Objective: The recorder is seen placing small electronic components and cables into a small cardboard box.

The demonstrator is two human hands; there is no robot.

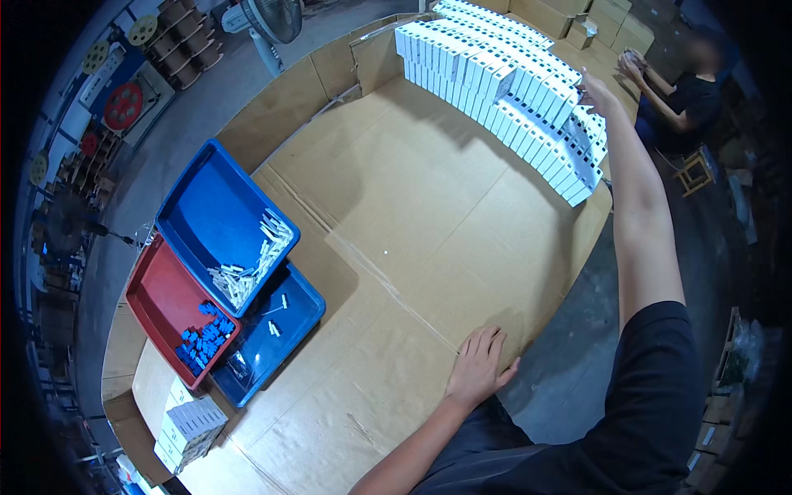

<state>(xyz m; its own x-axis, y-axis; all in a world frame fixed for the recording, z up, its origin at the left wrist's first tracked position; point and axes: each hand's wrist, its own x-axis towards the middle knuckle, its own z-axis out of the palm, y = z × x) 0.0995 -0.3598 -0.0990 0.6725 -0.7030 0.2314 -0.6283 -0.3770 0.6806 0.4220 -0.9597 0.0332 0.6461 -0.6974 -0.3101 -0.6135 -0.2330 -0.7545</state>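
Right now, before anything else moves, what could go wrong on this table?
The right hand is at the right end of the stacked white boxes; a bump there might topple some. The upper blue tray overlaps the red tray and the lower blue tray, so a knock could perhaps shift it and spill its small white pieces.

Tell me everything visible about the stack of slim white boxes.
The stack of slim white boxes stands in tight rows at the far side of the cardboard surface, two tiers high in places and lower toward the right front. The boxes look like card, with small dark marks. The right hand is at the stack's right side; its grip is unclear.
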